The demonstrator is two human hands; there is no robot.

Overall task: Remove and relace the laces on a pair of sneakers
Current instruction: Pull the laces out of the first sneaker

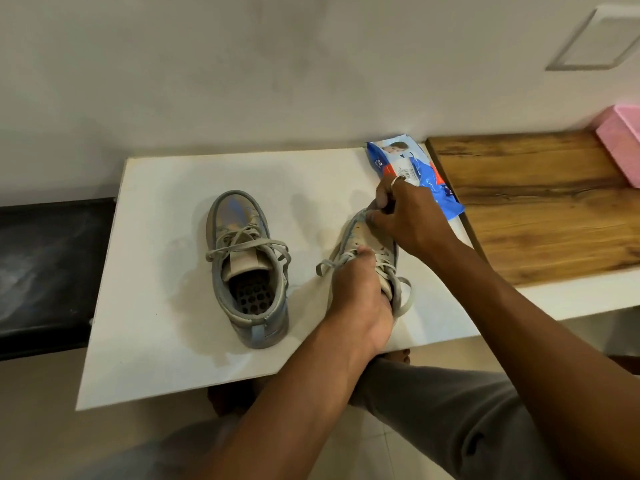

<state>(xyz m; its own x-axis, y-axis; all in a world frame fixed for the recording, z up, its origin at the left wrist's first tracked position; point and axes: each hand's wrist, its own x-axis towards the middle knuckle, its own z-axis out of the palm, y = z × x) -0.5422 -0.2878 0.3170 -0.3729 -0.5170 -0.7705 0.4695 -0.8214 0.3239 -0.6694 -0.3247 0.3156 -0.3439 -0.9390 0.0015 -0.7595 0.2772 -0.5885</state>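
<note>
Head view, looking down on a white board (166, 341). Grips the held sneaker (372, 242) with both hands, over the right part of the board, toe pointing away. Wraps the left hand (360, 299) round the heel end and collar, fingers curled in, thumb pressing down on the laces (337, 260). Closes the right hand (408, 223) over the toe, fingers curled tight round the tip, a ring (398, 180) on one finger. Lets a lace loop hang out beside the heel, near the board. Cannot tell whether the sole touches the board beneath the hands.

Leaves the second sneaker (247, 271) untouched to the left, well apart from both hands: upright, toe pointing away, laced, the loose ends splayed across the tongue, perforated insole showing.

Beyond the right hand, at the board's far right corner, a blue packet (446, 199). Further right, a wooden shelf (536, 202) carrying a pink block (620, 147). To the left, a black surface (52, 271). Below, a grey trouser leg (450, 410).
</note>
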